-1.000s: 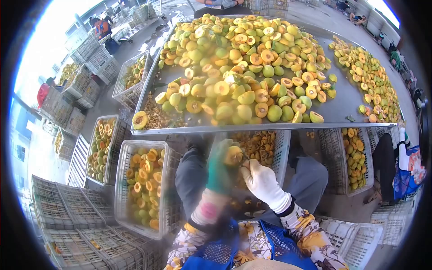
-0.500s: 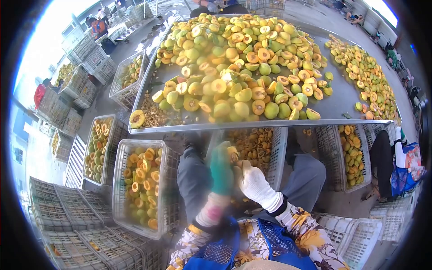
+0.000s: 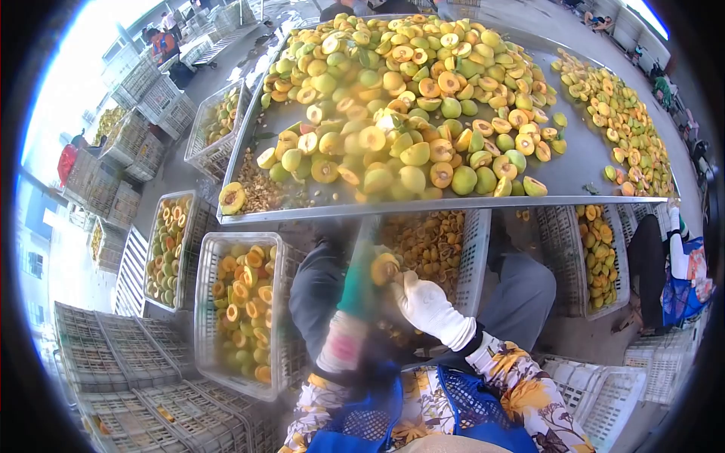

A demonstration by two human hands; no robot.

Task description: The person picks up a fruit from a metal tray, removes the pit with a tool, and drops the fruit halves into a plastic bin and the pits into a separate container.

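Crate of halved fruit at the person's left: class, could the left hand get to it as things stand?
Probably yes. The crate sits open-topped just beside the left hand, nothing between them, though that hand is holding a fruit.

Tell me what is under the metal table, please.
Under the metal table, plastic crates hold halved fruit. The person's knees reach under it. Farther back is covered.

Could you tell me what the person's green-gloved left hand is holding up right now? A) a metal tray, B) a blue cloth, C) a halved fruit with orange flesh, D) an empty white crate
C: the left hand in its green glove grips a halved fruit showing orange flesh, with the white-gloved right hand close against it.
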